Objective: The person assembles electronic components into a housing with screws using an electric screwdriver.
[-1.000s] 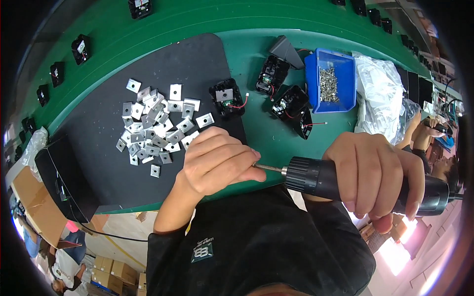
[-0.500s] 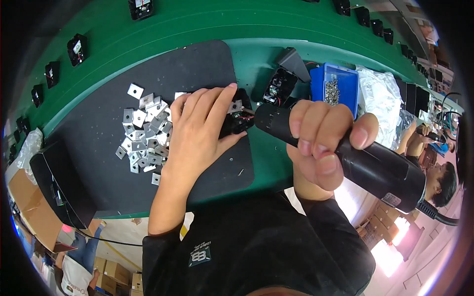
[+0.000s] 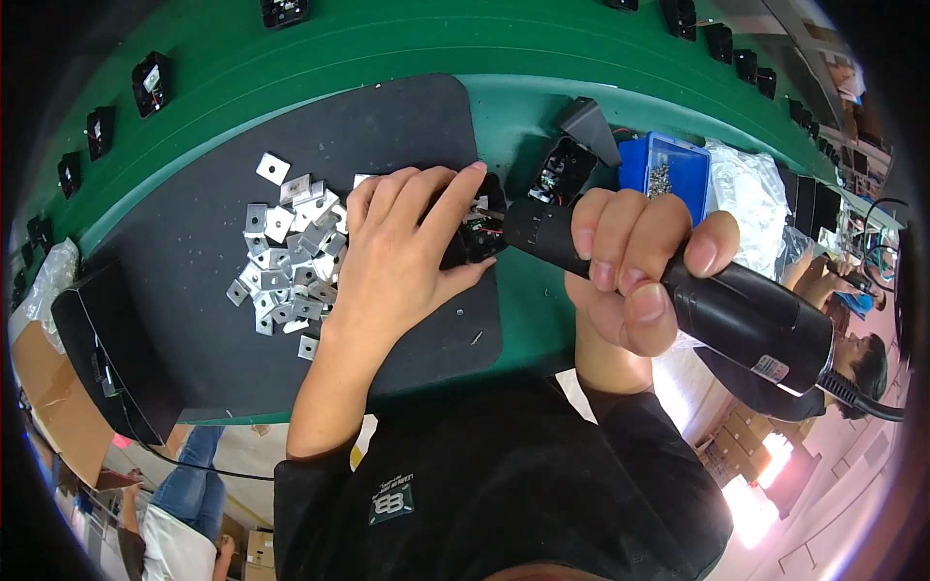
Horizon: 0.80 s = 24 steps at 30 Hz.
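Note:
My left hand is wrapped over a small black plastic housing on the dark mat, thumb on the near side and fingers on the far side. Inside the housing are a metal plate, red wires and a bit of circuit board. A black corded electric screwdriver is gripped in my right hand, tilted with its nose at the housing's right side. Its bit is mostly hidden. Just left of my left hand lies a heap of square silver metal plates, each with a hole.
Beyond the mat, a second open black housing sits by a blue bin of small screws. Clear plastic bags lie to the right. More housings stand along the green belt. A black box is at the left edge.
The whole view has shifted slightly. Both hands keep their grip, and the screwdriver's nose stays at the housing. A person in the lower left background has moved into fuller view.

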Tool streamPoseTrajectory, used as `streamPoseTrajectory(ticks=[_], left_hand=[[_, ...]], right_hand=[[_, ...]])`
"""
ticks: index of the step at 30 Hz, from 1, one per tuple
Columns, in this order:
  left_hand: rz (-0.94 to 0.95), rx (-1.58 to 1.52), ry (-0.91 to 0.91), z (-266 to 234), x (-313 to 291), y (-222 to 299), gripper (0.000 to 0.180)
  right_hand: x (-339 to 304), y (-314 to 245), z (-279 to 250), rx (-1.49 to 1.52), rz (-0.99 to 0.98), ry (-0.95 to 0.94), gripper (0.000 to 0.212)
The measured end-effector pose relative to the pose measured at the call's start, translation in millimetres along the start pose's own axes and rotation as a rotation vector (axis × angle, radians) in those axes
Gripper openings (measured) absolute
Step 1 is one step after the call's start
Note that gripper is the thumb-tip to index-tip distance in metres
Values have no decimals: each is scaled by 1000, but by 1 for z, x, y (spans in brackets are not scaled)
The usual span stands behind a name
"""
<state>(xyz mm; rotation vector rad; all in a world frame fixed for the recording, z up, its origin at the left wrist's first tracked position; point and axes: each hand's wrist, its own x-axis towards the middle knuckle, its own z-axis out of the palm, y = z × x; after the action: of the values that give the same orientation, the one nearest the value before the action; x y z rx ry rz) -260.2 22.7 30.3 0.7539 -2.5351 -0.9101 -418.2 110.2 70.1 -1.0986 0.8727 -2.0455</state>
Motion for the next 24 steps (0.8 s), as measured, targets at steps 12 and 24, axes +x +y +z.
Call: streamPoseTrajectory(ticks=[12,24], left_hand=[[-27,-1,12,1,0,0,72],[-24,12,18,2,-1,0,75]], right_hand=[[3,-1,1,-9,-41,-132,36],[2,-4,1,-27,-14,-104,34]])
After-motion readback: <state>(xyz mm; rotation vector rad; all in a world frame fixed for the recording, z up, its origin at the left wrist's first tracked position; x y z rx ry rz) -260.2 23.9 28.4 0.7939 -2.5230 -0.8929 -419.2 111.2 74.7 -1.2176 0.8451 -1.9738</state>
